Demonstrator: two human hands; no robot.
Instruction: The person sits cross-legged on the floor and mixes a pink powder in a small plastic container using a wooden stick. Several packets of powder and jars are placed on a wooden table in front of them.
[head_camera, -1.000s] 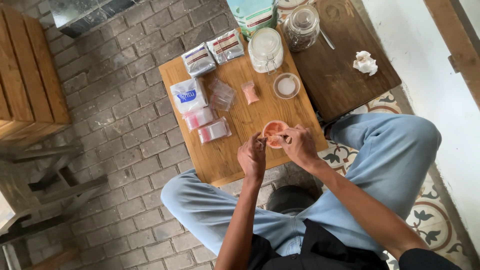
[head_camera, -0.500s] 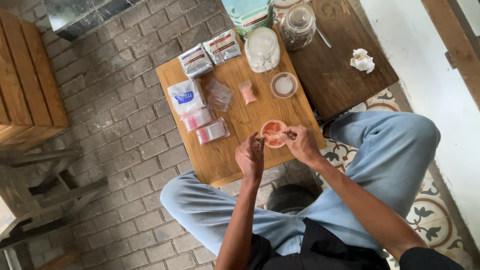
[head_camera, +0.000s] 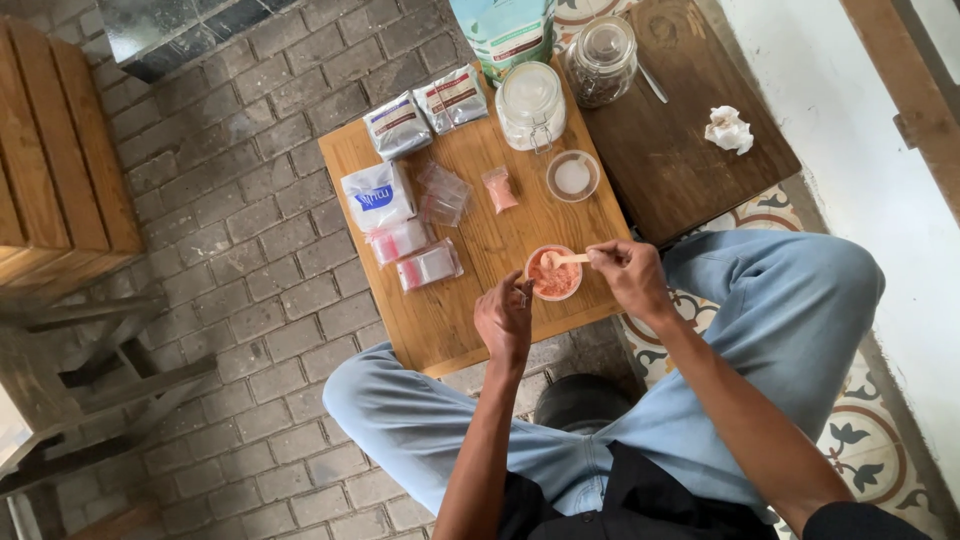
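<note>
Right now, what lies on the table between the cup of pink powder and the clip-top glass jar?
In the head view, a small sachet of pink powder lies between the pink powder cup and the clip-top jar, on bare wood.

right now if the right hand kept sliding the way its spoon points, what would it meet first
The right hand points its small wooden spoon leftward into the small round cup of pink powder. That comes first; beyond it, probably the left hand's fingers, though depth is unclear.

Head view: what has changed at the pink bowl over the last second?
Little: the right hand still holds the small spoon over the bowl of pink powder, and the left hand stays at its rim. Packets and jars unmoved.
</note>
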